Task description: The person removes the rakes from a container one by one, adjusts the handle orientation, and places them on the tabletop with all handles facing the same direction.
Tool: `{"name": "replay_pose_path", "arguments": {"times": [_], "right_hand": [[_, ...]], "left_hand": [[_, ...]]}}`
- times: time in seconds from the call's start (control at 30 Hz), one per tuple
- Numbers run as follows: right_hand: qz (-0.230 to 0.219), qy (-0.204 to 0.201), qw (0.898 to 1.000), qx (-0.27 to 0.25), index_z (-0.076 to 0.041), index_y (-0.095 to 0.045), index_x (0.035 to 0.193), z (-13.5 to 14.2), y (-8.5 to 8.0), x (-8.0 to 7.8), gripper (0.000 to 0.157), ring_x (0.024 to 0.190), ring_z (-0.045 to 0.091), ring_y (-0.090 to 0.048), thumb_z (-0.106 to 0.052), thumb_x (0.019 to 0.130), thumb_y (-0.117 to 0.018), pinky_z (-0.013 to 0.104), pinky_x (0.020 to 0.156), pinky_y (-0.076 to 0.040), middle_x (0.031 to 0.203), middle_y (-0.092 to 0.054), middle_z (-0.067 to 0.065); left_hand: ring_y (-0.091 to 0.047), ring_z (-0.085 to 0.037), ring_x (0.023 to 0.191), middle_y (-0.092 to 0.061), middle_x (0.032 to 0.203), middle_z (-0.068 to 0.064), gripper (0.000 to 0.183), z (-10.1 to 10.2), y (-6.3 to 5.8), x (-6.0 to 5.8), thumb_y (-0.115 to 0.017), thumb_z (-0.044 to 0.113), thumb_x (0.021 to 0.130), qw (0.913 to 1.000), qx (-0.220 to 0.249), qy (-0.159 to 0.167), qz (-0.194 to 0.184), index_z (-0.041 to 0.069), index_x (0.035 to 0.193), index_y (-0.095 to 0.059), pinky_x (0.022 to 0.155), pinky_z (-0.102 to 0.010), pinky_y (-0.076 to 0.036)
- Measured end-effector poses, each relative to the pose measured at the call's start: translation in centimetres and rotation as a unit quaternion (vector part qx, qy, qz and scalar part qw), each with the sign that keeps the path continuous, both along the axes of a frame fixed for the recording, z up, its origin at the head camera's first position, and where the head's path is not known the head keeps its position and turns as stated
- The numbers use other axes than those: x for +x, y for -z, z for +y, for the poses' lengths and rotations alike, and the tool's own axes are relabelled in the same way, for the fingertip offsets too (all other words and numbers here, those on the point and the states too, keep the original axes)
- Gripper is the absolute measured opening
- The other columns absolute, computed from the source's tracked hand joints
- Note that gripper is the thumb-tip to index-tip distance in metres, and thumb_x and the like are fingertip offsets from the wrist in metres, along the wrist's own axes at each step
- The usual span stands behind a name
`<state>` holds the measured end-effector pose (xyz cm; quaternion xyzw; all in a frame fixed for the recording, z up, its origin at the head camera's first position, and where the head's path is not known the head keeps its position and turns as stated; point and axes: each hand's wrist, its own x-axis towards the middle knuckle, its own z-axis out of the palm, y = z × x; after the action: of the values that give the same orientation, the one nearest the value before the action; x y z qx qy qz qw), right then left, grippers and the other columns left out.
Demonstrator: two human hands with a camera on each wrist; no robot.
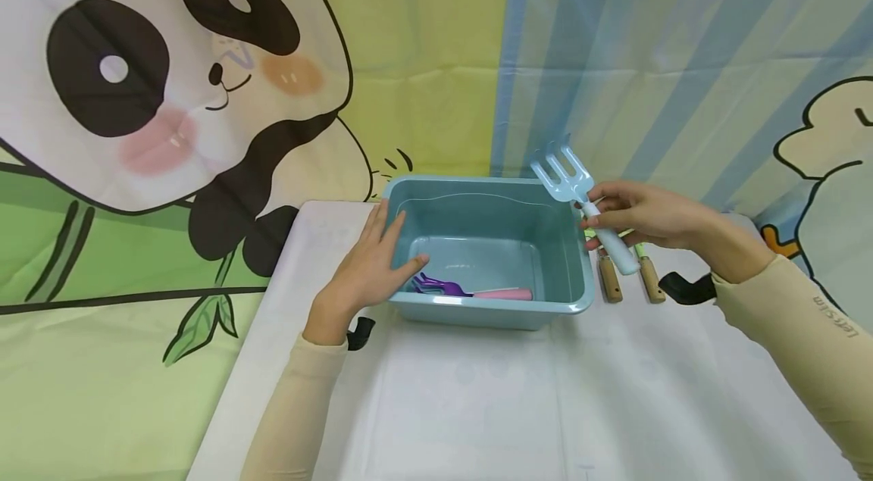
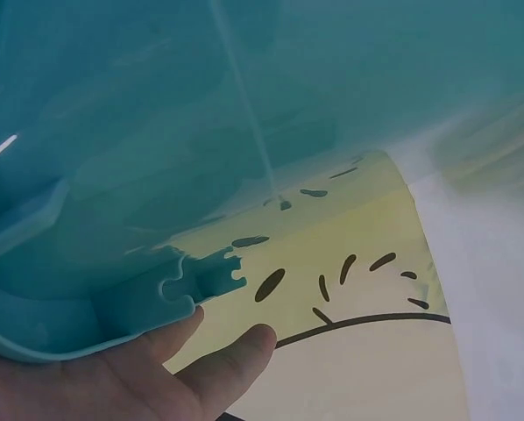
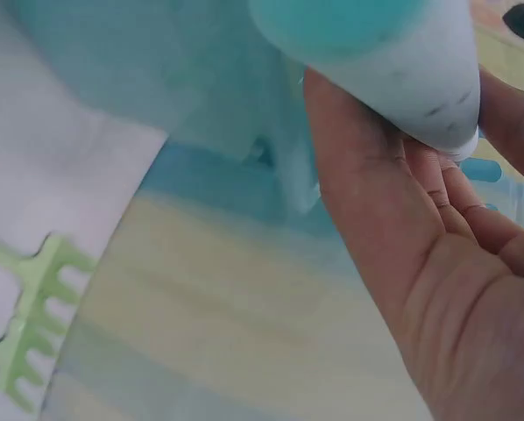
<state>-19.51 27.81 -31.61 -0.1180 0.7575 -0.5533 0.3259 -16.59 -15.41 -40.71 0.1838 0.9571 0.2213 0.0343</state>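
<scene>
My right hand (image 1: 634, 220) grips a light blue garden hand fork (image 1: 566, 176) by its handle, tines up, over the right rim of a blue-green plastic tub (image 1: 477, 313). In the right wrist view the fork's pale handle (image 3: 428, 79) lies between thumb and fingers. My left hand (image 1: 364, 269) rests on the tub's left rim with its fingers spread; the left wrist view shows its fingers (image 2: 231, 368) beside the tub wall. Inside the tub, along the front wall, lies a small purple fork with a pink handle (image 1: 501, 293). Part of it is hidden.
Two tools with wooden handles (image 1: 610, 280) lie on the white table (image 1: 464, 405) right of the tub. A light green rake head (image 3: 43, 316) shows in the right wrist view. Behind the table hangs a printed cloth (image 1: 430, 49) with a panda.
</scene>
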Motion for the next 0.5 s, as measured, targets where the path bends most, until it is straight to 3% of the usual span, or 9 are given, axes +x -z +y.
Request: {"name": "replay_pose_path", "arguments": {"times": [0.27,0.5], "right_hand": [[0.014,0.071,0.997,0.011,0.006,-0.033,0.131,4.8,2.3,1.1,0.035,0.102,0.037,-0.068,-0.011,0.106,-0.051,0.055,0.083,-0.054,0.114,-0.061,0.019],[-0.007,0.122,0.992,0.017,0.005,-0.028,0.135,9.4,5.2,2.2,0.038,0.100,0.035,-0.069,-0.010,0.107,-0.048,0.053,0.082,-0.055,0.113,-0.063,0.014]], "left_hand": [[0.012,-0.024,0.151,0.010,0.167,-0.009,0.097,-0.1,-0.2,0.0,-0.043,0.074,0.093,1.0000,0.003,-0.003,0.004,0.011,0.162,-0.015,0.113,-0.058,-0.026],[0.016,-0.018,0.150,0.012,0.167,-0.007,0.098,0.0,0.1,0.0,-0.040,0.077,0.092,0.9999,0.010,-0.003,-0.002,0.012,0.162,-0.015,0.114,-0.056,-0.024]]}}
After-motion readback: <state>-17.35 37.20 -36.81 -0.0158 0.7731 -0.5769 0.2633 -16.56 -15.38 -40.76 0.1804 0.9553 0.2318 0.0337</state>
